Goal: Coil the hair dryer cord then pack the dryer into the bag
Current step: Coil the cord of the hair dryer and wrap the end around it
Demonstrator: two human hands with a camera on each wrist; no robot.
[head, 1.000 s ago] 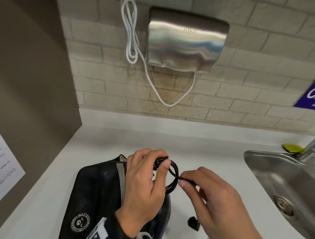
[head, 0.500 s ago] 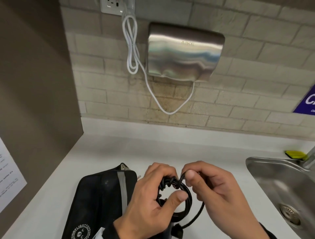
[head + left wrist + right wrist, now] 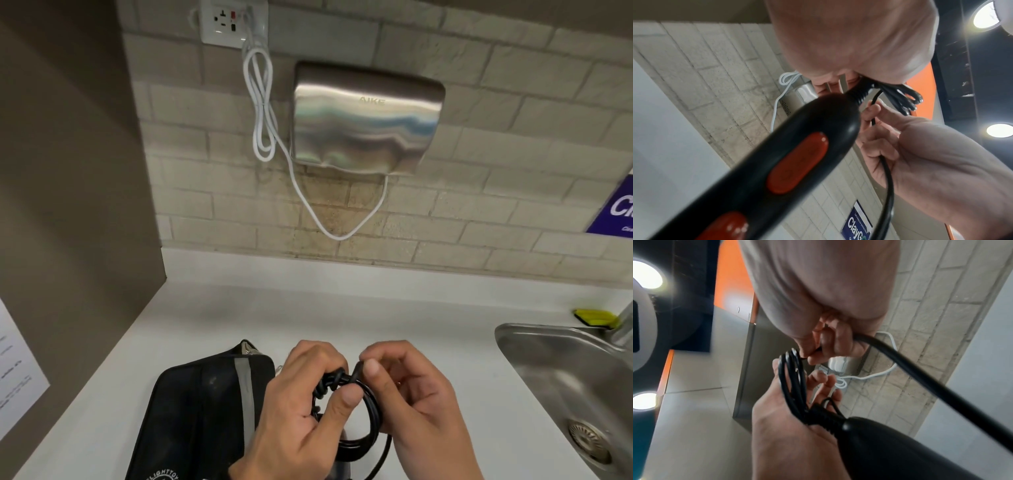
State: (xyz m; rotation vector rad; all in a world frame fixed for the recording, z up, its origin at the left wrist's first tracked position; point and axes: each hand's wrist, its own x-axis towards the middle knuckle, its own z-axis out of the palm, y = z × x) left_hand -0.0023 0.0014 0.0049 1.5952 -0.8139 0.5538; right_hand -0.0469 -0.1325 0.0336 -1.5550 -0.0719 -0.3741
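A person is standing at a white countertop, both hands working close together at about 6 o'clock in the head view. The left hand is curling its fingers and thumb around a bundle of black hair dryer cord, holding several loops together beside the ribbed strain relief where the cord leaves the black hair dryer. The dryer's handle, with two orange-red switches, is hanging below that hand, mostly hidden from the head camera. The right hand, touching the left at the top of the coil, is pinching the free strand of cord between thumb and forefinger; the strand is trailing back under its palm. A black bag is lying flat on the counter at 7 o'clock, just left of the hands. A steel sink is sitting at 3 o'clock, with a yellow sponge behind it. A steel wall hand dryer is hanging at 12 o'clock, its white cable looping to a wall socket above.
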